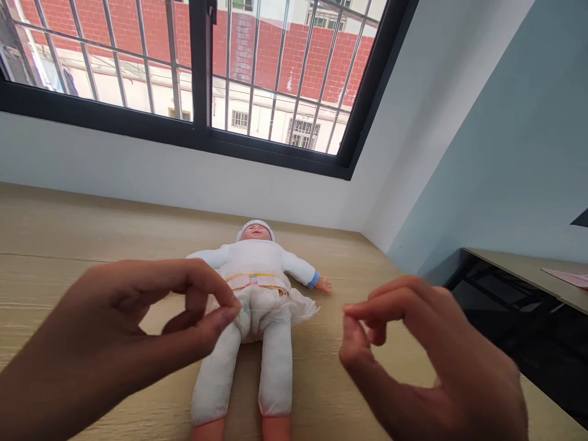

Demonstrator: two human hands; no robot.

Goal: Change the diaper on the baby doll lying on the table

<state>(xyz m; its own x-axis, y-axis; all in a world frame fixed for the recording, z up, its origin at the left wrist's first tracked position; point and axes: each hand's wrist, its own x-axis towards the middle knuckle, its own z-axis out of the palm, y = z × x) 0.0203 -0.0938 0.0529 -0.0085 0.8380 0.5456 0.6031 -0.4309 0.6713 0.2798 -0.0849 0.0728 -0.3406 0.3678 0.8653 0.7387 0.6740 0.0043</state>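
Note:
A baby doll (255, 257) lies on its back on the wooden surface, dressed in a white top, white leggings and a white knit cap. Around its hips sits a white diaper (257, 309), with a yellow-edged band at the waist and a loose flap spreading out on the right. My left hand (138, 324) is raised in front of the doll's hip, thumb and forefinger pinched together. To the right of the doll, my right hand (427, 349) makes a similar pinch in the air. Whatever the fingertips hold, if anything, is too fine to make out.
The light wooden tabletop (92, 226) runs back to a white wall below a dark-framed window (199, 73) with metal bars outside. At the right stands a black-sided table (505, 257) with a pink sheet (567, 277) on top.

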